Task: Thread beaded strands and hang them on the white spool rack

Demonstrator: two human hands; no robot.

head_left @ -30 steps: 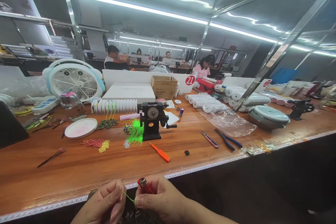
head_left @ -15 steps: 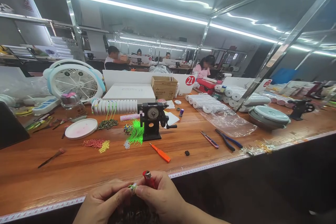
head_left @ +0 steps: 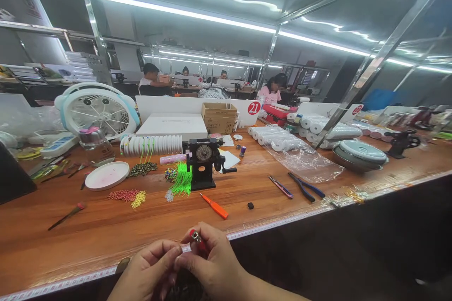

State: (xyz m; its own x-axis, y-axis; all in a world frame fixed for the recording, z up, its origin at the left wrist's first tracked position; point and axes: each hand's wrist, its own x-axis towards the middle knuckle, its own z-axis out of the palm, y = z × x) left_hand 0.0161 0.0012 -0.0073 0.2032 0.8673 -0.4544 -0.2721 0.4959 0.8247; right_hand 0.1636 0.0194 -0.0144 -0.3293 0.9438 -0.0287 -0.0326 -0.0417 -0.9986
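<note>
Both my hands meet just past the table's front edge, at the bottom of the view. My right hand point(head_left: 216, 256) is closed round a red lighter point(head_left: 199, 243), its metal top pointing up. The fingertips of my left hand point(head_left: 152, 263) are pinched together and touch those of my right hand; whatever lies between them is too small and hidden to name. Beyond the hands, an orange-handled tool point(head_left: 216, 206) and a small black block point(head_left: 250, 205) lie on the wooden table point(head_left: 148, 218).
A black hand-cranked device point(head_left: 204, 164) stands mid-table beside bright green cords point(head_left: 182, 178). Red and yellow bead piles, a white dish point(head_left: 107, 176) and a brush point(head_left: 66, 216) are at left. Pliers point(head_left: 306, 186) and tweezers point(head_left: 280, 186) lie right. People sit at tables behind.
My fingertips have closed over the small green and white piece seen between them before. The lighter has tilted and shifted slightly left, and the view has moved a little.
</note>
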